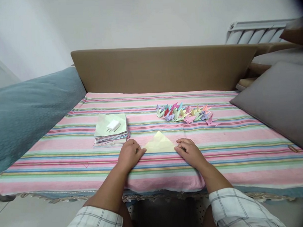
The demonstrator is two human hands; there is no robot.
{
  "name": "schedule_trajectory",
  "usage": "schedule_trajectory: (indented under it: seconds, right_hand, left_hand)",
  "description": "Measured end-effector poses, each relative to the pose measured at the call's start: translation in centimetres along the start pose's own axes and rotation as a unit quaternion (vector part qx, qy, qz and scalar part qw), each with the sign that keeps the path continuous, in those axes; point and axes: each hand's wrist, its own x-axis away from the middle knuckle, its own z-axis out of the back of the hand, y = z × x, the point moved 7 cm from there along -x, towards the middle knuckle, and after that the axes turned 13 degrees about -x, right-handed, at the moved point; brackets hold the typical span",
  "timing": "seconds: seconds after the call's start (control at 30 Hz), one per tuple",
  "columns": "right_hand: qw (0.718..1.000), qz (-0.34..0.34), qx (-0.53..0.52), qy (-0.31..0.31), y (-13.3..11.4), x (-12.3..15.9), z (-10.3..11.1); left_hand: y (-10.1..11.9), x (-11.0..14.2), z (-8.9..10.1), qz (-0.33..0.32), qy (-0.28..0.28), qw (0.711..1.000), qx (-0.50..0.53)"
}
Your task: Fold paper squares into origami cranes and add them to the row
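A pale yellow sheet of origami paper [160, 143], folded into a triangle, lies on the striped cloth with its point away from me. My left hand [130, 154] pinches its left corner between thumb and curled fingers. At the right corner, my right hand [190, 152] grips the paper in the same way. Beyond the triangle sits a cluster of folded paper cranes [184, 113] in many colours. To the left is a stack of square paper [104, 125], pale green on top, with a white charger plug [113, 125] resting on it.
The striped cloth [68, 154] covers a sofa seat with a brown backrest [159, 69]. A blue-green covered armrest [35, 108] bounds the left side, and grey cushions [281, 101] lean at the right. A small brown loop [293, 149] lies near the right cushion.
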Motion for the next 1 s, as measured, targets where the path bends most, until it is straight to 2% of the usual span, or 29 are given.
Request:
schedule_trajectory:
  seconds: [0.23,0.3,0.37,0.47,0.57,0.67,0.77,0.87,1.0]
  right_hand:
    - [0.999,-0.011,0.012,0.027,0.5,-0.1,-0.3]
    - [0.999,-0.015,0.015,0.027,0.7,-0.1,-0.3]
    - [0.999,-0.02,0.018,0.023,0.8,-0.1,-0.4]
    - [0.999,-0.026,0.018,0.022,0.8,-0.1,-0.4]
    - [0.999,-0.03,0.017,0.03,0.6,-0.1,-0.3]
    - [0.999,-0.025,0.019,0.034,0.5,-0.1,-0.3]
    - [0.999,-0.015,0.021,0.034,0.6,-0.2,-0.3]
    - [0.999,-0.004,0.027,0.042,0.2,-0.3,-0.1]
    - [0.994,0.064,0.044,0.071,-3.1,0.2,-0.3]
  left_hand:
    - [-0.2,-0.2,-0.3,0.001,-0.009,0.998,-0.061]
    - [-0.1,0.0,0.1,0.017,0.011,0.995,-0.095]
    - [0.5,0.1,0.7,0.027,0.055,0.989,-0.133]
    - [2.9,0.4,0.7,-0.028,0.089,0.984,-0.153]
    - [6.0,0.8,-0.6,-0.121,0.061,0.984,-0.112]
    - [8.9,1.9,-2.1,-0.216,0.02,0.973,-0.073]
    - [9.8,2.5,-2.7,-0.22,0.004,0.973,-0.068]
    - [9.8,2.7,-3.0,-0.211,-0.015,0.975,-0.075]
    - [9.7,2.6,-2.8,-0.21,-0.02,0.975,-0.075]
